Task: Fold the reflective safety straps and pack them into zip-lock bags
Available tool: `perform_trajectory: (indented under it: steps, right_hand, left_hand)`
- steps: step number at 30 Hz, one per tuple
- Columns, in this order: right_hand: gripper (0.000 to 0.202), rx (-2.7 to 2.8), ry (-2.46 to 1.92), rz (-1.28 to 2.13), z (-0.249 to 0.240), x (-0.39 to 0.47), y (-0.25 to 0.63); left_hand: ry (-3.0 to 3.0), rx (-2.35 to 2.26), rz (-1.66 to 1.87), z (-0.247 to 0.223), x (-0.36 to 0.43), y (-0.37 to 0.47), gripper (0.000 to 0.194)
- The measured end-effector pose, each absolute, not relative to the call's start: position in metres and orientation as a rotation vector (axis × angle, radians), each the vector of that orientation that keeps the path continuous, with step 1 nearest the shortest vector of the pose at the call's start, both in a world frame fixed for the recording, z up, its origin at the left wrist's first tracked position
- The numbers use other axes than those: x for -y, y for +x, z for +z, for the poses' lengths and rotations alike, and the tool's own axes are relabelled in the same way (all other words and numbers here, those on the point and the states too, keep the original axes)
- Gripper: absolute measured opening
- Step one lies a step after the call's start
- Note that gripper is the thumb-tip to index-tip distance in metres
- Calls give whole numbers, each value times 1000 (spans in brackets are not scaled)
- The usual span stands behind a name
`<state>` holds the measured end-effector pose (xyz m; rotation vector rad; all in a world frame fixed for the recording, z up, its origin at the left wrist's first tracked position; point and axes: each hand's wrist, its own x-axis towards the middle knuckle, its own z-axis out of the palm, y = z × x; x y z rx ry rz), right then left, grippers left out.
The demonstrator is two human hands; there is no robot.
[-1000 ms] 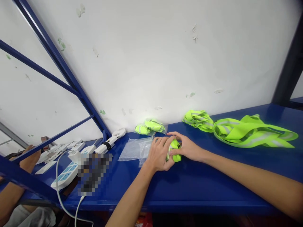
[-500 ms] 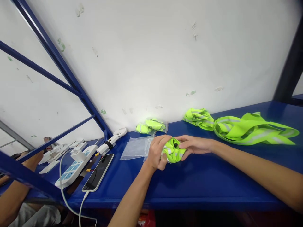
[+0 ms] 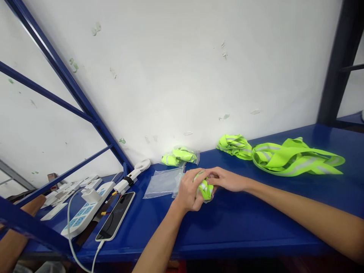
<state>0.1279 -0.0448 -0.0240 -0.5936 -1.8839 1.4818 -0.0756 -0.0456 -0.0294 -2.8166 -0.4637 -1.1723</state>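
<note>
Between my two hands, low over the blue table, is a crumpled bundle of neon-yellow reflective strap [image 3: 206, 190] with silver stripes. My left hand [image 3: 188, 190] wraps it from the left, fingers over its top and thumb below. From the right, the bent fingers of my right hand [image 3: 226, 178] grip its upper right side. Both hands cover much of the bundle. Flat clear plastic bags [image 3: 160, 183] lie just left of my left hand. Behind them, neon straps in clear bags [image 3: 183, 154] rest by the wall.
A coiled neon strap [image 3: 234, 146] and a looser pile of strap [image 3: 295, 157] lie at right on the blue table [image 3: 256, 223]. Leftward are a phone [image 3: 116, 217] on its cable, a power strip [image 3: 88, 210], a small fan [image 3: 142, 165] and a blue frame post [image 3: 82, 94]. Another person's arm [image 3: 17, 242] shows far left.
My right hand has closed further over the bundle and shifted left, so less of the strap shows. My left fingers now reach farther over its top. The camera view has shifted slightly.
</note>
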Motion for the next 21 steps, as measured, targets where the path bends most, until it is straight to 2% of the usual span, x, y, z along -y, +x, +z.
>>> perform_trajectory:
  steps: [3, 9, 13, 15, 18, 21]
  right_hand:
    - [40, 1908, -687, 1179, -29, 44, 120]
    - [28, 1848, -884, 732, -32, 49, 106]
    - [29, 1855, -757, 1013, -28, 52, 108]
    - [36, 1882, -693, 1126, -28, 53, 111]
    - [44, 1909, -714, 1098, -31, 53, 112]
    - [40, 1866, -756, 1039, -35, 51, 108]
  left_hand:
    - [-2746, 533, -1020, -27, 47, -70, 61]
    - [-2675, 600, -1072, -25, 48, -67, 59]
    - [-2681, 586, -1161, -25, 46, -71, 57]
    - [-2694, 582, -1179, -26, 45, -73, 55]
    - [-2733, 543, -1208, -26, 45, -75, 53]
    - [-2735, 554, -1200, -23, 48, -73, 54]
